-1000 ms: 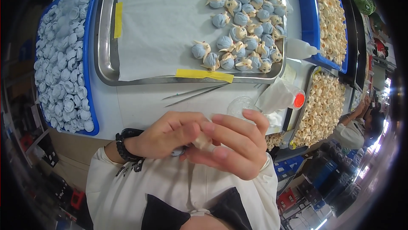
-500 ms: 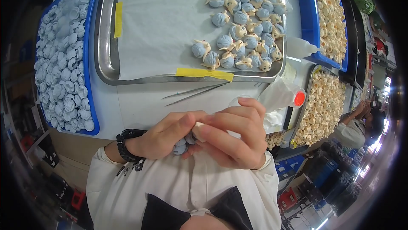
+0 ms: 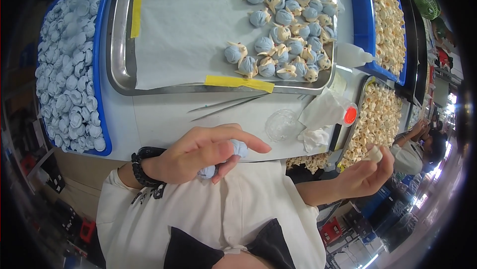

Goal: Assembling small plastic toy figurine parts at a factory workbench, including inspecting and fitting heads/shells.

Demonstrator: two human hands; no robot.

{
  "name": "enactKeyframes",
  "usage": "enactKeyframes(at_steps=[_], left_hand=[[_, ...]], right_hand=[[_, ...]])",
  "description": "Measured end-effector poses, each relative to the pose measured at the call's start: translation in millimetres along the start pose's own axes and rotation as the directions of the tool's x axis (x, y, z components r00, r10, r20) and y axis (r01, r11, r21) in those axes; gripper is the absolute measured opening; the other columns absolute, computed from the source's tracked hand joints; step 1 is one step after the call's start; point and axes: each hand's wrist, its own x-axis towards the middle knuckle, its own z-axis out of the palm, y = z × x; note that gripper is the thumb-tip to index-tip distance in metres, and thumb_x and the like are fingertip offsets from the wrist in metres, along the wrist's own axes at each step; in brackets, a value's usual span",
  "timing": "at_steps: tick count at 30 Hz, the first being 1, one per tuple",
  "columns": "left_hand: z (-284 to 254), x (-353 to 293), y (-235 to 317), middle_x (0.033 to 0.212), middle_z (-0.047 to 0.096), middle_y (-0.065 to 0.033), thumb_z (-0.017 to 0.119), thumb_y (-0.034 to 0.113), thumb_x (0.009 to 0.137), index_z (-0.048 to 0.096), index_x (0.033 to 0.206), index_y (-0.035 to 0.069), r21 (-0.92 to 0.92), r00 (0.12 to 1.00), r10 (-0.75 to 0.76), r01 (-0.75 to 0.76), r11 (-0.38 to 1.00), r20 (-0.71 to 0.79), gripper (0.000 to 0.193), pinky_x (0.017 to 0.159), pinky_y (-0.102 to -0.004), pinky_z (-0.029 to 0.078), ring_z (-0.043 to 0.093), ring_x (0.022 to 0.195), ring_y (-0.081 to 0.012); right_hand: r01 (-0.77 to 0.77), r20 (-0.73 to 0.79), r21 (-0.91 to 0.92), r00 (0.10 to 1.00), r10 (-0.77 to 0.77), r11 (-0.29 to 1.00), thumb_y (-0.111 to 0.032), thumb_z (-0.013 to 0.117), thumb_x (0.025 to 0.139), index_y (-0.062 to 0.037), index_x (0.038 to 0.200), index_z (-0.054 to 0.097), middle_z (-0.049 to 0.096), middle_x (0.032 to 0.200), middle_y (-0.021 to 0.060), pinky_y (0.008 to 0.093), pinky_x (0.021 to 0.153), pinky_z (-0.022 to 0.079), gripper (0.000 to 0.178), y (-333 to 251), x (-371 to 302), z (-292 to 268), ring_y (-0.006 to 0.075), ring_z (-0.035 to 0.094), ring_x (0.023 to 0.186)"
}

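Note:
My left hand (image 3: 186, 155), in front of my chest at the table's near edge, is curled around small light-blue moulded pieces. One blue piece (image 3: 239, 148) shows by the index finger, and another blue piece (image 3: 206, 171) shows below the palm. The index finger stretches out to the right. Well apart from it, at the right, my right hand (image 3: 360, 177) pinches a small cream hollow piece (image 3: 373, 154) between thumb and fingertips. That hand is near a tray (image 3: 344, 162) heaped with similar cream pieces.
A metal tray (image 3: 118, 55) lined with white sheet holds several blue-and-cream doll heads (image 3: 259, 18). Left stands a blue bin (image 3: 102, 95) of blue pieces; right, a blue bin (image 3: 358, 10) of cream ones. Tweezers (image 3: 223, 106), a clear dish (image 3: 282, 125), a red-capped bottle (image 3: 350, 115) and a squeeze bottle (image 3: 352, 55) lie between.
My hands were together over the pieces. My right hand has moved away to the right with a cream piece, while my left stays with the blue pieces, its index finger now extended.

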Motion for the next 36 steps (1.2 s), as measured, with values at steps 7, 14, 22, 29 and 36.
enactKeyframes(at_steps=[7, 14, 22, 29, 36], left_hand=[[1.4, 1.0, 1.2, 0.077, 0.045, -0.0057, 0.049, 0.024, 0.085, 0.051, 0.112, -0.009, 0.047, 0.998, -0.028, 0.031, 0.998, -0.05, 0.043, 0.05, -0.0212, 0.042, 0.05, 0.057, -0.0101], [7.2, -1.9, 2.8, 0.083, 0.056, -0.005, 0.048, 0.016, 0.084, 0.052, 0.111, 0.0, 0.106, 0.99, -0.03, 0.045, 0.993, -0.139, 0.031, 0.056, -0.0177, 0.039, 0.047, 0.06, -0.0043], [-0.2, -2.4, -3.1, 0.081, 0.056, -0.0055, 0.046, 0.019, 0.087, 0.051, 0.11, -0.002, -0.026, 0.997, -0.015, 0.013, 1.0, -0.081, 0.031, 0.053, -0.0178, 0.039, 0.047, 0.058, -0.0049], [0.9, -3.7, 5.3, 0.078, 0.055, -0.0048, 0.055, 0.024, 0.086, 0.046, 0.121, -0.002, 0.1, 0.982, -0.082, 0.1, 0.99, -0.17, 0.045, 0.053, -0.0167, 0.039, 0.048, 0.057, -0.0043], [-1.4, 0.3, -8.3, 0.089, 0.055, -0.0052, 0.071, 0.024, 0.076, 0.052, 0.104, 0.001, 0.121, 0.978, 0.157, -0.141, 0.983, -0.139, 0.041, 0.065, -0.0201, 0.041, 0.051, 0.075, -0.0066]], right_hand=[[-0.19, 0.047, -0.201, 0.978, 0.203, 0.961, -0.004, 0.061, 0.077, 0.0061, 0.093, 0.058, 0.055, 0.091, 0.0123, 0.0289, 0.079, 0.041, 0.019, 8.0, 2.0, 4.2, 0.0209, 0.052, 0.088], [-0.101, 0.144, -0.32, 0.978, 0.154, 0.942, -0.007, 0.068, 0.073, 0.001, 0.093, 0.061, 0.057, 0.087, 0.0112, 0.029, 0.074, 0.043, 0.023, 10.4, 7.3, 11.9, 0.0226, 0.055, 0.082], [-0.037, 0.2, -0.36, 0.973, 0.116, 0.932, -0.005, 0.07, 0.069, -0.0021, 0.093, 0.064, 0.057, 0.084, 0.0098, 0.0283, 0.07, 0.042, 0.025, 10.9, 11.4, 15.8, 0.022, 0.053, 0.078], [0.047, 0.265, -0.406, 0.962, 0.068, 0.913, -0.005, 0.071, 0.066, -0.002, 0.093, 0.065, 0.057, 0.082, 0.0082, 0.0281, 0.065, 0.04, 0.028, 10.5, 16.3, 17.7, 0.0208, 0.05, 0.074], [0.029, 0.307, -0.388, 0.947, 0.099, 0.921, -0.005, 0.073, 0.064, -0.0015, 0.09, 0.066, 0.057, 0.079, 0.0078, 0.0288, 0.065, 0.039, 0.028, 7.8, 24.0, 16.2, 0.0206, 0.05, 0.073]])
